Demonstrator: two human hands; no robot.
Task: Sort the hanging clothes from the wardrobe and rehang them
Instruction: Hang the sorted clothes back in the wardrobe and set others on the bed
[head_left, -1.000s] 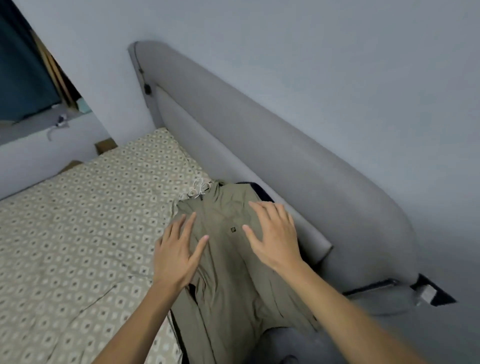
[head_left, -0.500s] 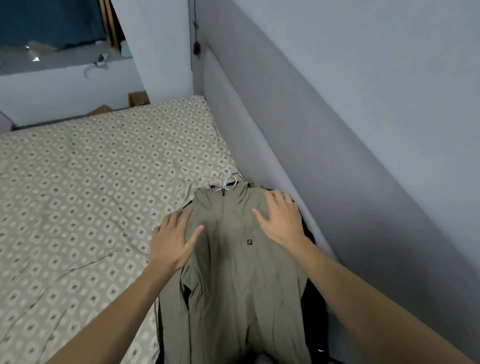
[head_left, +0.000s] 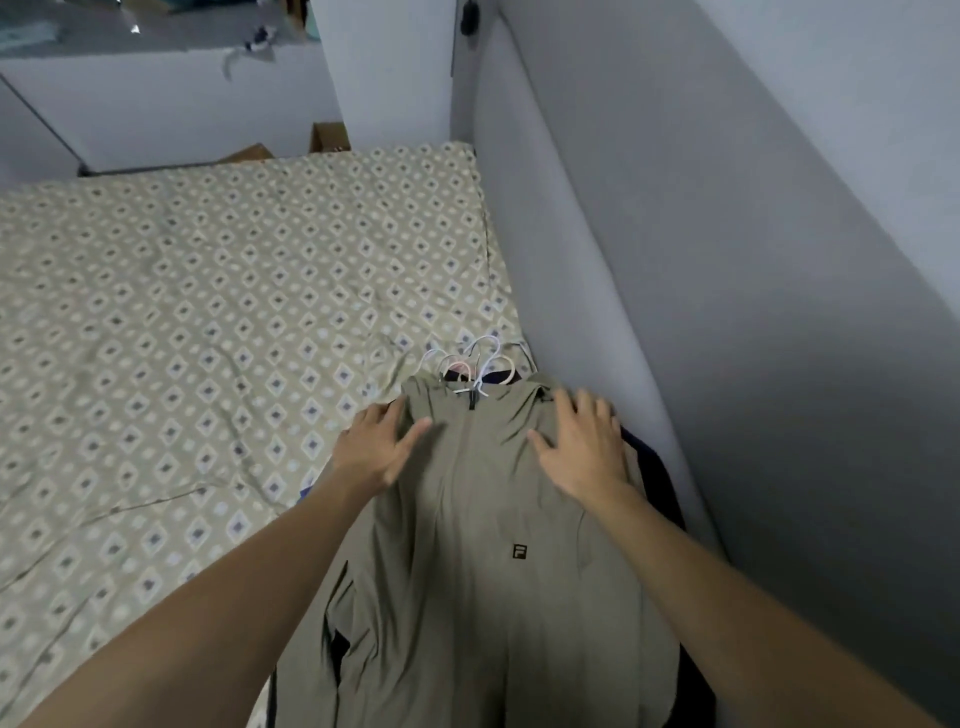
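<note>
An olive jacket (head_left: 483, 545) is being pressed flat on the bed (head_left: 182, 322) by the left hand (head_left: 375, 448) and right hand (head_left: 584, 448) — fingers straight, slightly spread — below white hangers (head_left: 480, 364).

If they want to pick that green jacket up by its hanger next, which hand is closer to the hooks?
Probably the right hand: its fingertips lie near the olive jacket collar, just below the white hanger hooks. The left hand rests lower, on the shoulder's outer edge.

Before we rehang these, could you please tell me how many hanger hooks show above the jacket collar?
3, possibly more beneath. All cluster above the olive jacket collar: a white hook leftmost, a pink hook in the middle, and a white hook rightmost.
</note>
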